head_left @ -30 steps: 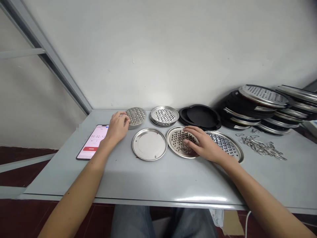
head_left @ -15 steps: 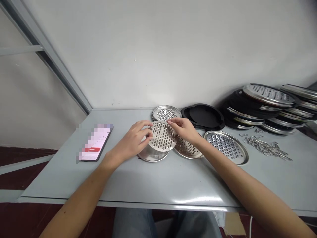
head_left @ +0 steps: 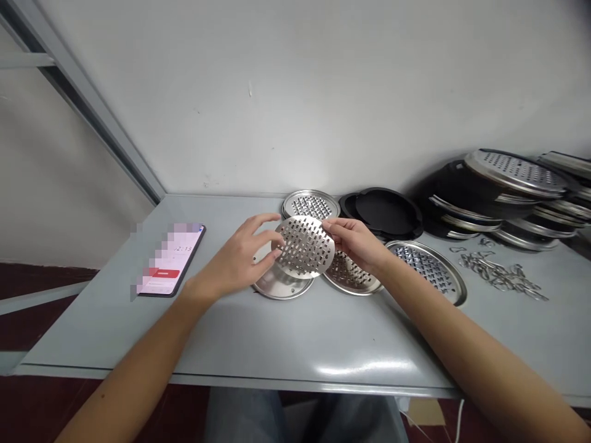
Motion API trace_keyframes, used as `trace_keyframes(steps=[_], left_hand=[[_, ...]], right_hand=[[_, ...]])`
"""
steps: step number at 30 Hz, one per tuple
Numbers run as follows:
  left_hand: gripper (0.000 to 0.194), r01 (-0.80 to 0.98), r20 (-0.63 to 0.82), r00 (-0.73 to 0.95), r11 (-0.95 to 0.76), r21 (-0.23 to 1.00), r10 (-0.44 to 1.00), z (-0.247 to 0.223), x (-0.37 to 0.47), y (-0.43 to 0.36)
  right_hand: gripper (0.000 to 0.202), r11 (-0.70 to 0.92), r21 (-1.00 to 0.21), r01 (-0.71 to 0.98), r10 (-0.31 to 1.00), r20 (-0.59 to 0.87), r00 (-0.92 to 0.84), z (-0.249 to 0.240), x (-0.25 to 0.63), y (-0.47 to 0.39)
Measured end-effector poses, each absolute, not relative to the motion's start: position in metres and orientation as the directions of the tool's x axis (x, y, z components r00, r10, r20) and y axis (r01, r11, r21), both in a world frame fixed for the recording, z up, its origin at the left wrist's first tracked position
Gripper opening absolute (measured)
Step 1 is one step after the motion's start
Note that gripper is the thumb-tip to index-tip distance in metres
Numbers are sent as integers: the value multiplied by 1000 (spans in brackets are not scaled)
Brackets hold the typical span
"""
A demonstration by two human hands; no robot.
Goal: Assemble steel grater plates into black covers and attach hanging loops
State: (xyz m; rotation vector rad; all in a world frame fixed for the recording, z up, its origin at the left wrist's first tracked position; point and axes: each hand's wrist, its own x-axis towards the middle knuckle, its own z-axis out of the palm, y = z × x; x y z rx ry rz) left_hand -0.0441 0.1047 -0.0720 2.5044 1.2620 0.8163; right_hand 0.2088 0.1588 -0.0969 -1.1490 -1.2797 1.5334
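A round metal grater disc [head_left: 305,247] is held up at a slant, its far right edge pinched between the thumb and fingers of my right hand [head_left: 353,241]. My left hand [head_left: 244,255] is at the disc's left side with fingers spread and curved; whether a fingertip touches the rim I cannot tell. Beneath the disc lies a shallow round metal tray [head_left: 281,288], partly covered. To its right, under my right wrist, sits a metal plate with a grater surface [head_left: 348,274]. Behind the held disc are stacked metal grater plates [head_left: 310,204].
Black round bases [head_left: 388,212] stand near the wall. Another grater plate [head_left: 429,271] lies right of my forearm, beside a pile of metal clips [head_left: 501,271]. Tall stacks of graters with black bases [head_left: 512,175] fill the back right. A phone [head_left: 170,261] lies on the left.
The left fingers have spread apart from a more closed curl. The grater disc has tilted and turned in the right hand's pinch. The view has shifted slightly.
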Motion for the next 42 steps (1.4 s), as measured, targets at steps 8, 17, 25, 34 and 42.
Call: trace_keyframes(steps=[8, 17, 25, 34, 42], left_hand=[[44, 809, 201, 294, -355, 468, 935, -90, -76, 134], [117, 872, -124, 420, -362, 331, 899, -95, -97, 129], [112, 863, -193, 443, -357, 358, 876, -96, -92, 128], [111, 857, -183, 439, -350, 377, 880, -97, -94, 127], [104, 874, -183, 415, -335, 351, 891, -90, -86, 123]], right_hand=[[33, -107, -993, 46, 968, -114, -224, -105, 206, 154], [32, 17, -953, 304, 949, -80, -304, -101, 194, 138], [33, 411, -704, 579, 877, 131, -463, -106, 192, 128], [27, 389, -687, 614, 876, 70, -477, -104, 192, 128], [24, 581, -532, 616, 809, 295, -509, -106, 190, 122]])
